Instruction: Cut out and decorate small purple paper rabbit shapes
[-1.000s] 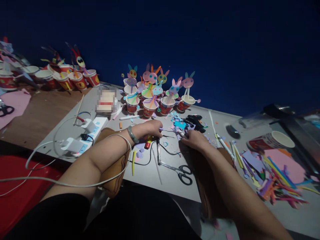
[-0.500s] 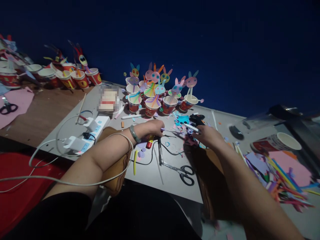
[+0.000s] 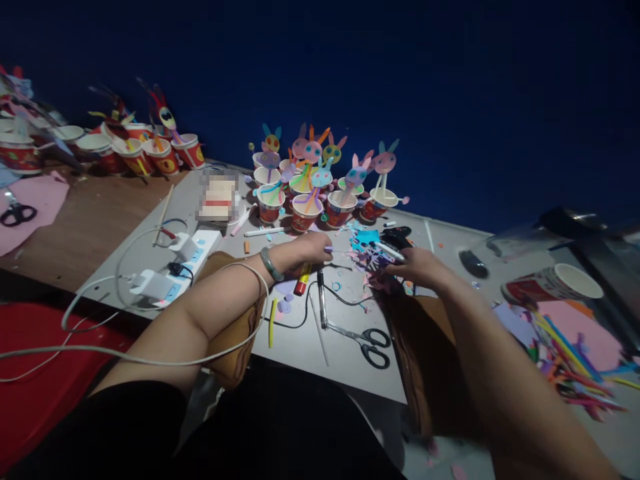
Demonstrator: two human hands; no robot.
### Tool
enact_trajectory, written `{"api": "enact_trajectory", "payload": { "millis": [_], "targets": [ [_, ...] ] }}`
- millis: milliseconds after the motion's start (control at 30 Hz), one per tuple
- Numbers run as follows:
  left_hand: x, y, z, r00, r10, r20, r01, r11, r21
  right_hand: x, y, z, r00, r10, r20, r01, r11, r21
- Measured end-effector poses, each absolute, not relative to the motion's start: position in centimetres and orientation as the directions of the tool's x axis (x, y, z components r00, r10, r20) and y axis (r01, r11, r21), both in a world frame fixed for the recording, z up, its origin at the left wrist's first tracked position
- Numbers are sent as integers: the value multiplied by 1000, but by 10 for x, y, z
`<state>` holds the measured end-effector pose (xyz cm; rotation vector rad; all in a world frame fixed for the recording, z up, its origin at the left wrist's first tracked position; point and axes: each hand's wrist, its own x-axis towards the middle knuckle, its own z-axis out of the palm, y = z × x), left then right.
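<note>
My left hand (image 3: 316, 248), with a bracelet on its wrist, is closed in a pinch over the grey table (image 3: 300, 347). A small purple piece (image 3: 329, 249) shows at its fingertips. To the right, my right hand (image 3: 420, 267) is closed on a white pen-like stick (image 3: 389, 251), above bright paper scraps (image 3: 367, 239). Below my left hand lie a red-and-yellow tube (image 3: 302, 280), a clear pen with a black cap (image 3: 321, 300) and a yellow strip (image 3: 273, 323). Black-handled scissors (image 3: 373, 347) rest close to the front edge.
Paper cups (image 3: 307, 212) with rabbit-faced paper figures stand behind my hands. A power strip (image 3: 197, 257) with plugs and a white cable (image 3: 150, 363) is on the left. Coloured strips (image 3: 570, 353) and a tipped cup (image 3: 550, 283) lie on the right. More cups (image 3: 187, 152) stand far left.
My left hand has shifted slightly up and right with the purple piece. My right hand and the white stick have moved slightly right.
</note>
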<state>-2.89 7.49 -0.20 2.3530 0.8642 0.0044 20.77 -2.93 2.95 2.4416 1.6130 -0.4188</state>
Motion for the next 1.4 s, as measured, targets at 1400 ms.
{"api": "enact_trajectory", "payload": {
  "millis": [1400],
  "targets": [
    [-18,81,-10,582,810,72,71,-139,988,314,94,6,129,937,-324,991,-131,16]
  ]
}}
